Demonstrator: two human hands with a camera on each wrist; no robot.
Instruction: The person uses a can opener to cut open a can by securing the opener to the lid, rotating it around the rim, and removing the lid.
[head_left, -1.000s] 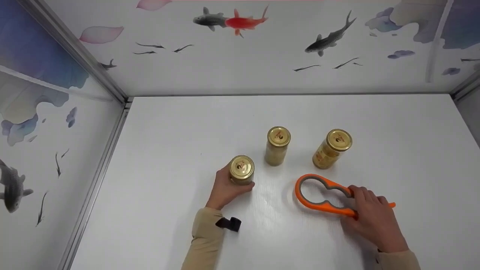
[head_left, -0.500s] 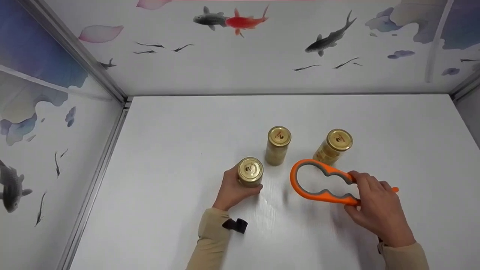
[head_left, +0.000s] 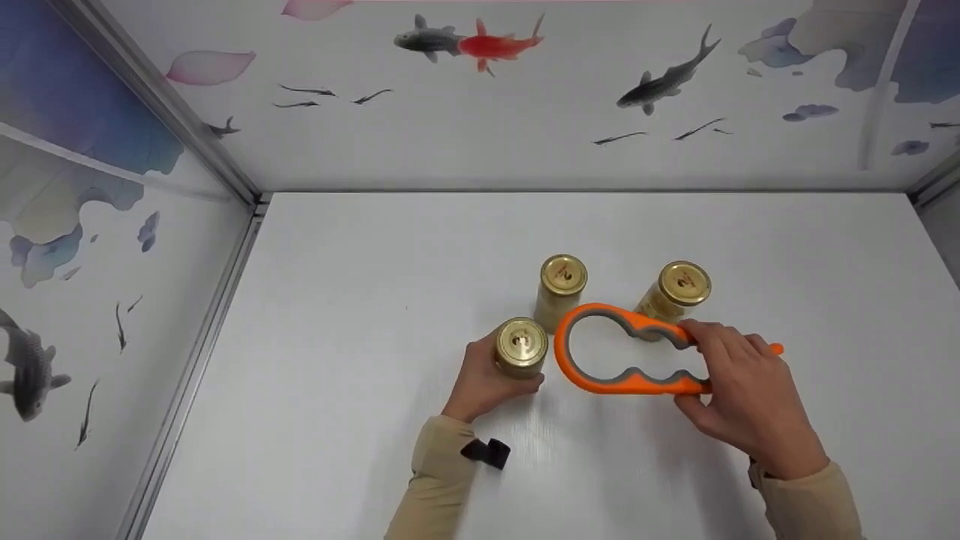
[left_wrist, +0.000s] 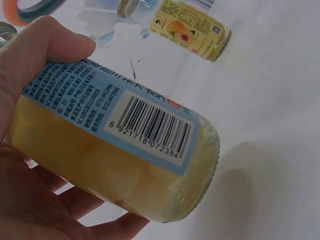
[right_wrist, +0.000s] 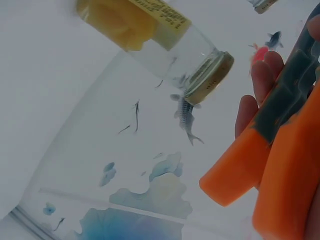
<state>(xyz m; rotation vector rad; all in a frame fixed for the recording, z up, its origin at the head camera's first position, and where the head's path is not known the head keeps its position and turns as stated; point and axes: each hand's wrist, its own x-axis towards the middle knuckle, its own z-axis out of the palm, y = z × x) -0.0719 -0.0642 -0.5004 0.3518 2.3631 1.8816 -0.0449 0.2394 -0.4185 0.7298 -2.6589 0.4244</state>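
Observation:
In the head view, the left hand [head_left: 487,381] grips a glass jar with a gold lid [head_left: 521,343]. Its blue label [left_wrist: 105,107], with a barcode, faces the left wrist camera, thumb over one side and fingers beneath. The right hand [head_left: 754,394] holds an orange and grey opener [head_left: 592,382] by its two handles, fingers curled round them. The opener's rounded loop hangs just right of the held jar's lid, apart from it. From the right wrist, the opener's orange handle ends [right_wrist: 235,175] show beside several fingertips.
Two more gold-lidded jars stand upright on the white table [head_left: 337,300]: one [head_left: 564,275] just behind the held jar, one [head_left: 684,283] behind the opener, partly covered by it. Printed walls [head_left: 480,150] border the table at the back and left.
The left hand has moved right with its jar. The right hand has raised the opener off the table and brought it left and farther back, its loop closer to the held jar.

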